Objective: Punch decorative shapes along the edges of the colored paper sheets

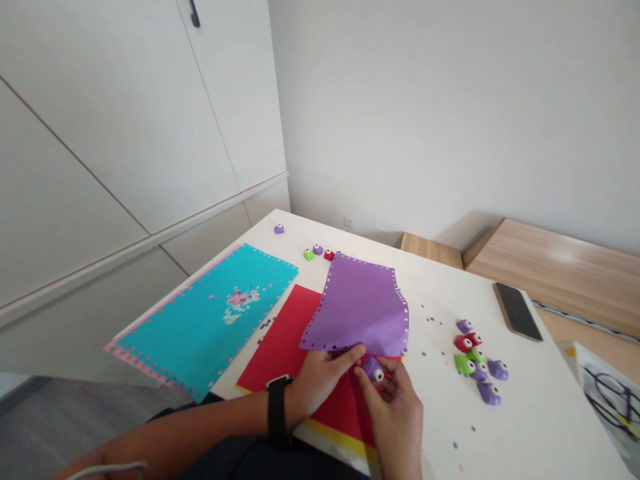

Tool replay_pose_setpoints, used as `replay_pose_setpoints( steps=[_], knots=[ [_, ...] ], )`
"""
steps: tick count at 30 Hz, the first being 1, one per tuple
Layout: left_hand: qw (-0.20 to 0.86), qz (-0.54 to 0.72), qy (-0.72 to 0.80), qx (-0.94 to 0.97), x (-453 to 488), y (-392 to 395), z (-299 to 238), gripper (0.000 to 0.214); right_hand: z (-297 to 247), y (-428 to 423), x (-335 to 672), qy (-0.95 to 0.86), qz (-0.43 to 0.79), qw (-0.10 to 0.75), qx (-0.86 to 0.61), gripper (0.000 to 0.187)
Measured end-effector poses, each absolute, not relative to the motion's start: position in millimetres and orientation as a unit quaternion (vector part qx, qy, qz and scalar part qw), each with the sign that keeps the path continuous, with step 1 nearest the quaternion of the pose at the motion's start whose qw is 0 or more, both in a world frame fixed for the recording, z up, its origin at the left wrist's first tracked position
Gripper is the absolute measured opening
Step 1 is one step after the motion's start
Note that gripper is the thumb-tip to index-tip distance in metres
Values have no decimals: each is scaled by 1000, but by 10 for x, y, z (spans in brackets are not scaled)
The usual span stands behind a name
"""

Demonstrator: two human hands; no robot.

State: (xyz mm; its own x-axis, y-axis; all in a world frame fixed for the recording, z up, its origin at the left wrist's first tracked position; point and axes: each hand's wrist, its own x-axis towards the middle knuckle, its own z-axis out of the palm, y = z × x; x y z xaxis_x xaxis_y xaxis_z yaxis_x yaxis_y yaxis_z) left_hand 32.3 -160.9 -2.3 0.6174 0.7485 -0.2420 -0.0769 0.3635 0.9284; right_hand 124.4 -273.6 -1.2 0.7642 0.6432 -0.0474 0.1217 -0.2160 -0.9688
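Observation:
My left hand (pixel 320 377), with a black watch on its wrist, pinches the near edge of a purple paper sheet (pixel 360 303) whose borders carry small punched holes. The sheet is lifted above a red sheet (pixel 285 347). My right hand (pixel 395 407) is closed around a small purple craft punch (pixel 374 369), held at the purple sheet's near edge.
A teal sheet (pixel 210 313) with punched confetti lies left, over a pink one. A cluster of several punches (pixel 477 363) sits to the right, three more (pixel 318 252) at the back, one (pixel 279 229) at the far corner. A phone (pixel 517 311) lies right. Plastic bag (pixel 607 393) at the table's right edge.

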Motion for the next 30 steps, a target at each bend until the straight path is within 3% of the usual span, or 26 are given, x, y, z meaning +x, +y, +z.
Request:
replay_pose_setpoints(
  steps=[14,30],
  knots=[
    [768,245,344,482,280,-1605,91,39,12,-2745,1217,-293,198,530,-771,40],
    [782,241,323,476,262,-1603,94,42,67,-2724,1168,-276,191,543,-770,41]
  ],
)
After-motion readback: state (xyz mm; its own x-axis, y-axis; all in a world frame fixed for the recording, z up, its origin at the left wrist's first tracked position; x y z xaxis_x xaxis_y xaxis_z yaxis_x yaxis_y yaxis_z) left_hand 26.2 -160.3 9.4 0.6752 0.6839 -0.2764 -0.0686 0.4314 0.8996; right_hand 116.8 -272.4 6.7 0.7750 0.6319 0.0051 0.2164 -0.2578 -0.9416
